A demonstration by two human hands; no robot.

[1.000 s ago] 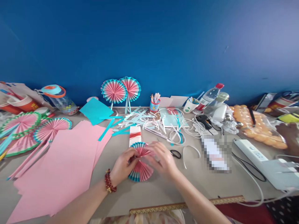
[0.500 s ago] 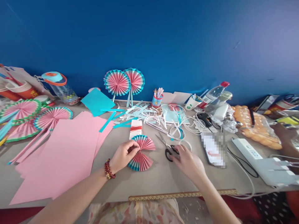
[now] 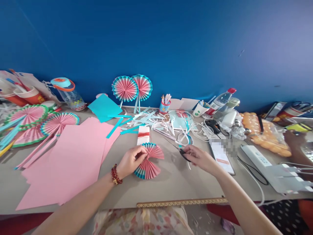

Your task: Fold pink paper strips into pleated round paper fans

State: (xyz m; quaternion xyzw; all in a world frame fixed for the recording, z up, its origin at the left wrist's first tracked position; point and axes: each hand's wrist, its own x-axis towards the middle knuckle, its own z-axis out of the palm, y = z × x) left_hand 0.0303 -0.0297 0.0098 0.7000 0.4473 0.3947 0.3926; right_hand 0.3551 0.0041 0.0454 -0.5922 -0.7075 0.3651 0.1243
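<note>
Cups (image 3: 29, 94) of red and orange paper sit stacked at the counter's back left corner. Something thin pokes out of them, but I cannot tell what. Just right of them a clear jug (image 3: 70, 98) with a teal lid lies on its side by the back edge. Its wall carries a coloured pattern, and I cannot make out its contents. Finished fans (image 3: 44, 119) lie flat along the left edge, and pink sheets (image 3: 68, 156) spread from there toward the front edge.

My left hand (image 3: 130, 160) is closed in a pinch on the middle of the pleated fan (image 3: 150, 161). It lies flat near the front edge, about midway along, pink with teal rims, spread open above and below the pinch. Behind it, near the back edge, a small pot (image 3: 164, 107) holds upright pens or sticks.

My right hand (image 3: 201, 158) is closed around the handles of the scissors (image 3: 179, 150), just beside the fan. The blades point back and left, apart from the paper.

Farther back and right, a white cup (image 3: 199, 110) with green dots holds teal and white strips. A bottle (image 3: 221, 98) with a red cap leans beside it. Toward the right edge a clear bag (image 3: 266, 138) holds round orange pieces, and another person's hand (image 3: 294, 138) rests just beyond it.
</note>
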